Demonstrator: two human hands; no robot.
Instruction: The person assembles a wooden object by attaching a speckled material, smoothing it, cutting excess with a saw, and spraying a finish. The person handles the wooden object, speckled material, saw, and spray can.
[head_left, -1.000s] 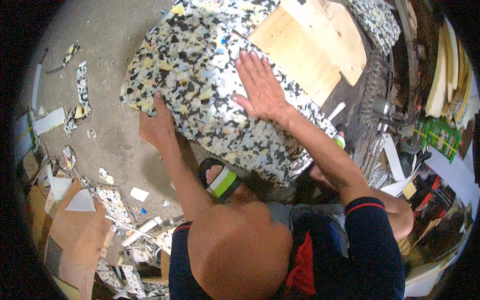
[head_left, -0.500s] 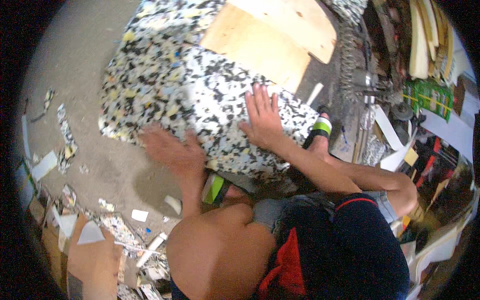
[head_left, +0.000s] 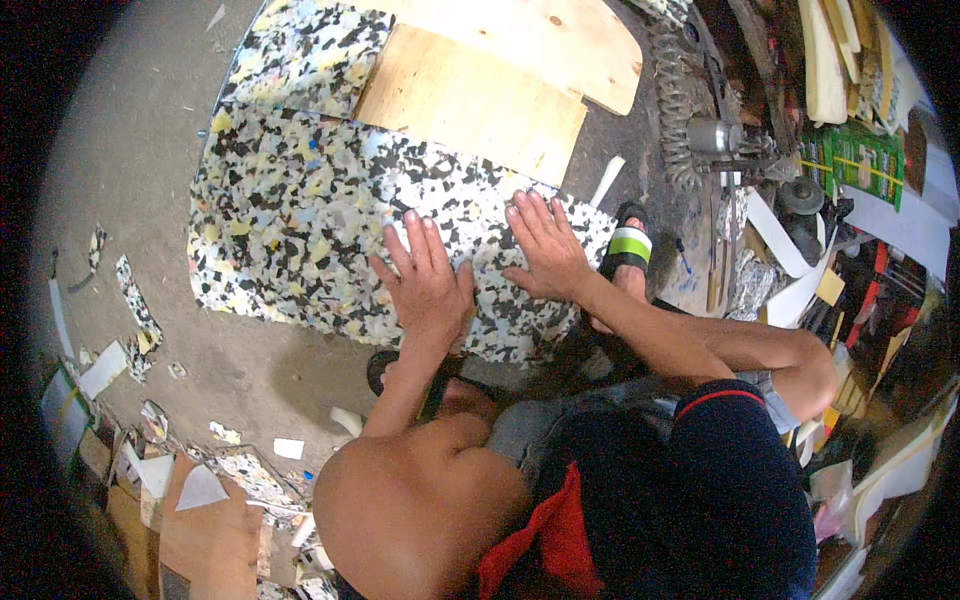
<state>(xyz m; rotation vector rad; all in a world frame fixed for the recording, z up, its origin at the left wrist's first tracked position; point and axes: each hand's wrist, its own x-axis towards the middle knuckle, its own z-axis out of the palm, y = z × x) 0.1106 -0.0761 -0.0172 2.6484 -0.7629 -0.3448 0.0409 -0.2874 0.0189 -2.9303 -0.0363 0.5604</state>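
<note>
A thick sheet of speckled rebonded foam point(head_left: 290, 220) in black, white, grey and yellow lies in front of me. My left hand point(head_left: 425, 285) rests flat on its near middle, fingers spread. To the right of it, my right hand point(head_left: 548, 250) also presses flat on the foam, fingers stretched forward. Neither hand holds anything. Beyond the foam's far edge lies a light plywood panel point(head_left: 470, 100) with a rounded corner. Another speckled foam piece point(head_left: 310, 55) sits to the left of the plywood.
Foam and card scraps point(head_left: 135, 300) litter the floor on the left, with a brown board point(head_left: 205, 530) at lower left. At right are a coiled hose point(head_left: 670, 110), a metal tool point(head_left: 715, 137), pale strips point(head_left: 825, 60) and a green packet point(head_left: 865, 170). My sandalled foot point(head_left: 630, 245) touches the foam's right end.
My left hand has moved from the foam's near left edge onto its top, closer to my right hand. The right hand stays on the foam. The view has shifted slightly.
</note>
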